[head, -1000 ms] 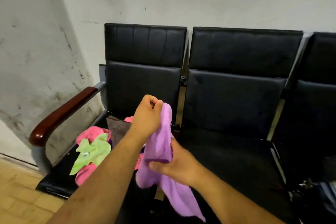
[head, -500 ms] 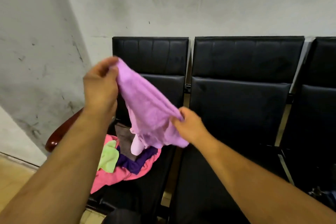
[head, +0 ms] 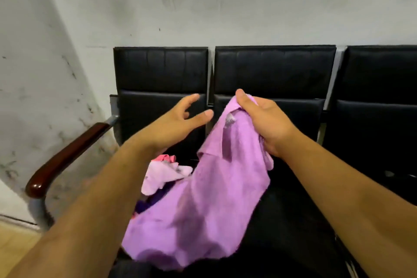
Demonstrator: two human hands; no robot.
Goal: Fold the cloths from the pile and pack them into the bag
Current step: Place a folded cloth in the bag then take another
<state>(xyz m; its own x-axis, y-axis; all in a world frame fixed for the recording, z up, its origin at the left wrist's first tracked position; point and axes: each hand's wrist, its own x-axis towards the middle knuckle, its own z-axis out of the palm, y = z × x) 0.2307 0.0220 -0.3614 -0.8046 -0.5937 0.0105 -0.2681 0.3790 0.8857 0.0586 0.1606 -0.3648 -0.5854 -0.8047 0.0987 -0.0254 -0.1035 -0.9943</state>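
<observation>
A light purple cloth (head: 203, 210) hangs in front of me over the black seats. My right hand (head: 264, 122) grips its top edge, thumb up, fingers curled round the fabric. To its left my left hand (head: 178, 124) is in the air with its fingers spread, holding nothing, a short gap away from the cloth. Under my left forearm lies the pile of cloths (head: 164, 176) on the left seat: pale pink on top, with bright pink and dark purple showing beneath. No bag is in view.
A row of black padded seats (head: 270, 70) stands against a stained white wall. The left seat has a dark red wooden armrest (head: 67, 156) on a metal frame. Tan floor tiles show at the bottom left.
My left hand has let go of the purple cloth and opened. My right hand rose and now holds the cloth's top alone, so the cloth hangs down. The view tilted down a little.
</observation>
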